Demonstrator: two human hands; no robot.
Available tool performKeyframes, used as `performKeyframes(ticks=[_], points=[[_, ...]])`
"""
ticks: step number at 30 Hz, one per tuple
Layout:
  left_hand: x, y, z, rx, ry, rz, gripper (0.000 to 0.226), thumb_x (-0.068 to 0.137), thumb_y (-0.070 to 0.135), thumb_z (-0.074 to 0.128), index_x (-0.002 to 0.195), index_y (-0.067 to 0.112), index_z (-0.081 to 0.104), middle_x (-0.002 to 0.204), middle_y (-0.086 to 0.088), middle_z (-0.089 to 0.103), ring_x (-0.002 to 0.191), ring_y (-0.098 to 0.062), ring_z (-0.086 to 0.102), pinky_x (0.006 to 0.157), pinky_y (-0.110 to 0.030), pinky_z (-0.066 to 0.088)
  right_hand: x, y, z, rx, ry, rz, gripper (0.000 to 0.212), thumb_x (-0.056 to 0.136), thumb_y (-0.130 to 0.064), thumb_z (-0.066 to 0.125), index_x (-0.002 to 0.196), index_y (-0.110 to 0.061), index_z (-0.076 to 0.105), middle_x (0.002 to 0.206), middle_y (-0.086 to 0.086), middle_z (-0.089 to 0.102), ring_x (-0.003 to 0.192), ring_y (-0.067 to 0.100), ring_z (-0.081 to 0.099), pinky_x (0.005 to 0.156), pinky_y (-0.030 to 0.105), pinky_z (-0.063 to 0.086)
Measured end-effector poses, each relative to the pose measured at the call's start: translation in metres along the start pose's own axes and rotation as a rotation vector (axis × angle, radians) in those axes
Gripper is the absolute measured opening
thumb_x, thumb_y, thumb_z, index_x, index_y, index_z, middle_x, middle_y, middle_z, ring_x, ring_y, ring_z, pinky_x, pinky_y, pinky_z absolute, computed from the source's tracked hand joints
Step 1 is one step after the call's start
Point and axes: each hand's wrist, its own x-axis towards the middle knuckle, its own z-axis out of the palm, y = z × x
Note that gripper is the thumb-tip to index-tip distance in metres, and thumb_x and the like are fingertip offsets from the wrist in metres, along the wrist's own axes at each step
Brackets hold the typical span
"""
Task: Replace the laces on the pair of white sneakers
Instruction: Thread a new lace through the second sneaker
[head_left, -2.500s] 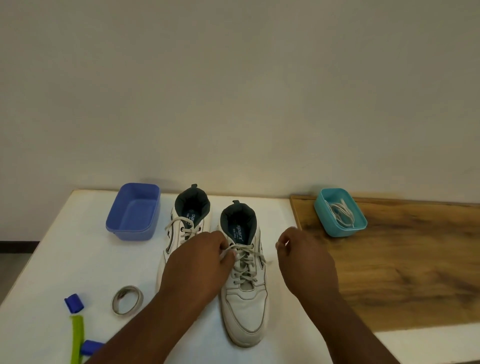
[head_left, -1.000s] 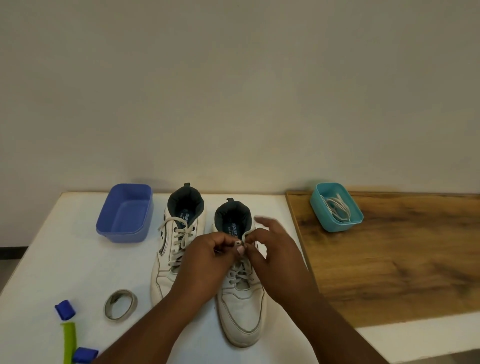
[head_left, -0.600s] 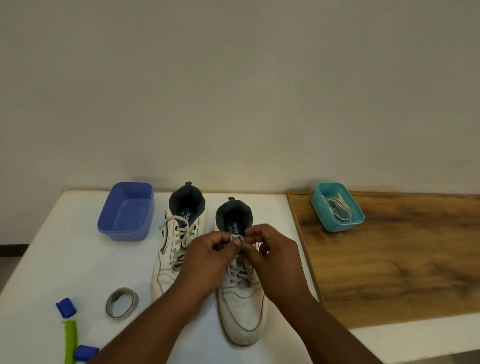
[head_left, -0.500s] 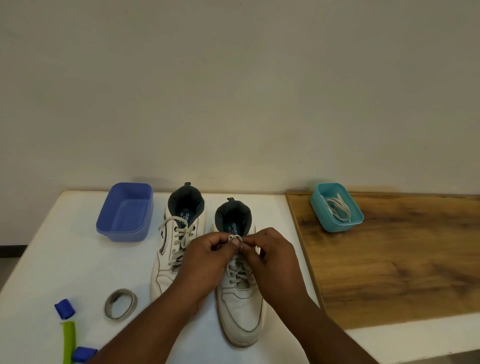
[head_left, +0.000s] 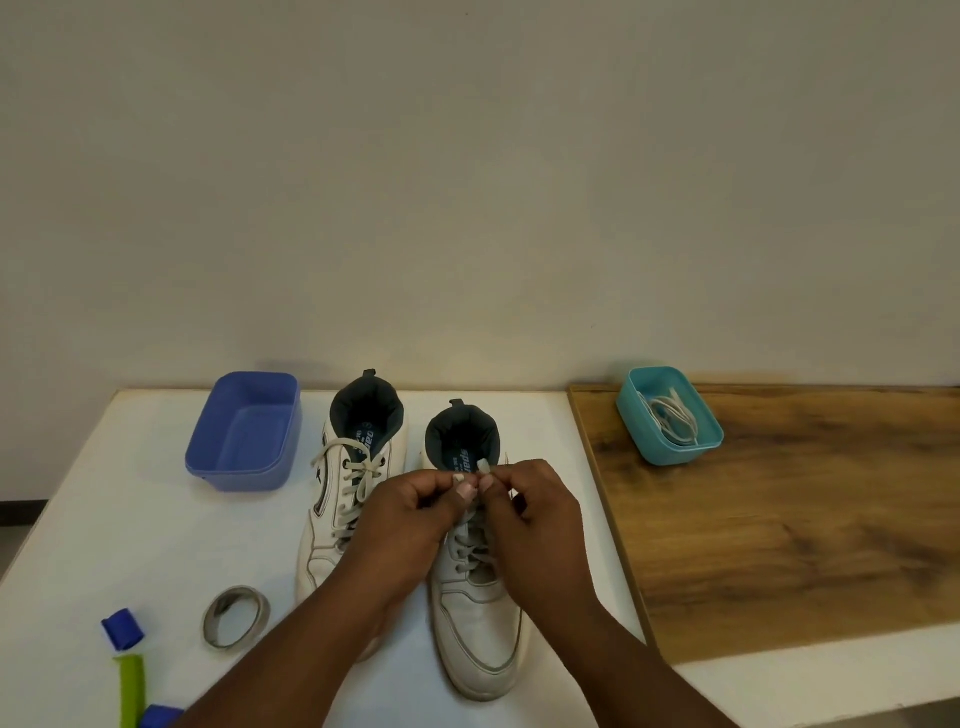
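Two white leather sneakers with dark lining stand side by side on the white counter (head_left: 130, 519) in the lower middle of the frame, toes toward the camera. The left hand (head_left: 410, 512) and the right hand (head_left: 535, 512) meet over the right white sneaker (head_left: 475, 623), just below its opening. Each hand pinches a piece of the grey-white lace (head_left: 470, 551) of this shoe between thumb and forefinger; the fingertips nearly touch each other, and the knot or lace ends between them are too small to make out. The hands hide the upper eyelets of this shoe, only the lower crossings show. The left white sneaker (head_left: 353, 467) is still laced, but the left forearm covers its toe. An empty blue rectangular plastic tub (head_left: 244, 436) stands to the left of the shoes. At the right, on a brown wooden board (head_left: 779, 519), a small turquoise plastic tub (head_left: 670, 452) holds a bundle of white laces (head_left: 675, 415). In the lower left lie a grey tape roll (head_left: 236, 617) and a green strip with blue end pieces (head_left: 130, 680), which the frame edge cuts off, so I cannot tell what it is.
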Motion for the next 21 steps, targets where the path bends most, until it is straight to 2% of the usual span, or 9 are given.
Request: performKeyframes(ticks=[3, 5, 8, 12, 15, 16, 18, 19, 21], points=[[0.000, 0.002, -0.002, 0.007, -0.032, -0.005, 0.019, 0.098, 0.019, 0.062, 0.109, 0.025, 0.076, 0.098, 0.006, 0.078, 0.094, -0.008, 0.073, 0.081, -0.023, 0.058, 0.003, -0.003, -0.002, 0.186, -0.021, 0.146, 0.013, 0.099, -0.026, 0.064, 0.100, -0.031, 0.077, 0.096, -0.012, 0.072, 0.088, 0.006, 0.067, 0.082, 0.031, 0.059], [-0.001, 0.004, -0.001, -0.071, -0.016, -0.047, 0.016, 0.096, 0.021, 0.065, 0.106, 0.023, 0.077, 0.096, 0.002, 0.078, 0.092, -0.011, 0.074, 0.078, -0.023, 0.058, 0.003, -0.002, -0.004, 0.159, -0.074, 0.137, 0.013, 0.099, -0.028, 0.065, 0.099, -0.032, 0.078, 0.094, -0.012, 0.072, 0.088, 0.005, 0.067, 0.081, 0.027, 0.057], [-0.003, 0.003, 0.004, -0.198, 0.019, -0.098, 0.014, 0.091, 0.023, 0.070, 0.099, 0.015, 0.079, 0.094, -0.007, 0.078, 0.093, -0.023, 0.075, 0.086, -0.036, 0.059, 0.002, -0.002, -0.006, 0.082, -0.118, 0.095, 0.013, 0.098, -0.030, 0.065, 0.096, -0.032, 0.079, 0.089, -0.013, 0.070, 0.089, 0.001, 0.065, 0.074, 0.016, 0.051], [-0.005, 0.000, 0.011, -0.203, 0.100, -0.041, 0.013, 0.089, 0.017, 0.072, 0.098, 0.011, 0.078, 0.089, -0.006, 0.078, 0.088, -0.021, 0.075, 0.073, -0.024, 0.059, 0.002, -0.004, -0.008, 0.079, -0.120, 0.071, 0.016, 0.099, -0.029, 0.064, 0.092, -0.030, 0.078, 0.084, -0.013, 0.068, 0.086, 0.002, 0.064, 0.071, 0.016, 0.051], [-0.006, 0.002, 0.011, -0.155, 0.109, -0.014, 0.014, 0.092, 0.021, 0.069, 0.102, 0.018, 0.078, 0.092, 0.000, 0.079, 0.091, -0.015, 0.075, 0.079, -0.024, 0.059, 0.001, -0.004, -0.007, 0.086, -0.119, 0.080, 0.016, 0.100, -0.027, 0.064, 0.093, -0.030, 0.078, 0.086, -0.012, 0.070, 0.087, 0.003, 0.066, 0.076, 0.020, 0.054], [-0.006, 0.002, 0.011, -0.148, 0.105, -0.014, 0.014, 0.093, 0.023, 0.068, 0.103, 0.020, 0.078, 0.093, 0.001, 0.078, 0.092, -0.014, 0.074, 0.082, -0.027, 0.059, 0.001, -0.006, -0.008, 0.137, -0.119, 0.121, 0.016, 0.100, -0.026, 0.064, 0.094, -0.031, 0.079, 0.089, -0.010, 0.072, 0.089, 0.004, 0.068, 0.080, 0.024, 0.057], [-0.005, 0.002, 0.010, -0.138, 0.112, -0.020, 0.014, 0.094, 0.026, 0.067, 0.100, 0.024, 0.079, 0.091, 0.000, 0.078, 0.090, -0.017, 0.074, 0.084, -0.034, 0.060, 0.003, -0.012, -0.012, 0.397, -0.154, 0.250, 0.017, 0.100, -0.023, 0.063, 0.098, -0.027, 0.079, 0.094, -0.004, 0.076, 0.090, 0.011, 0.073, 0.083, 0.035, 0.061], [-0.005, 0.003, 0.009, -0.138, 0.124, -0.028, 0.013, 0.094, 0.028, 0.067, 0.097, 0.023, 0.079, 0.089, -0.002, 0.078, 0.089, -0.021, 0.074, 0.084, -0.038, 0.061, 0.004, -0.017, -0.014, 0.547, -0.193, 0.321, 0.018, 0.101, -0.022, 0.061, 0.100, -0.023, 0.079, 0.092, -0.002, 0.077, 0.087, 0.013, 0.074, 0.079, 0.036, 0.062], [-0.004, 0.002, 0.009, -0.117, 0.171, -0.041, 0.015, 0.095, 0.028, 0.066, 0.091, 0.019, 0.078, 0.085, -0.004, 0.077, 0.085, -0.022, 0.075, 0.081, -0.038, 0.061, 0.004, -0.022, -0.020, 0.703, -0.263, 0.418, 0.020, 0.103, -0.020, 0.057, 0.103, -0.015, 0.076, 0.075, -0.003, 0.069, 0.067, 0.007, 0.066, 0.063, 0.026, 0.055]])
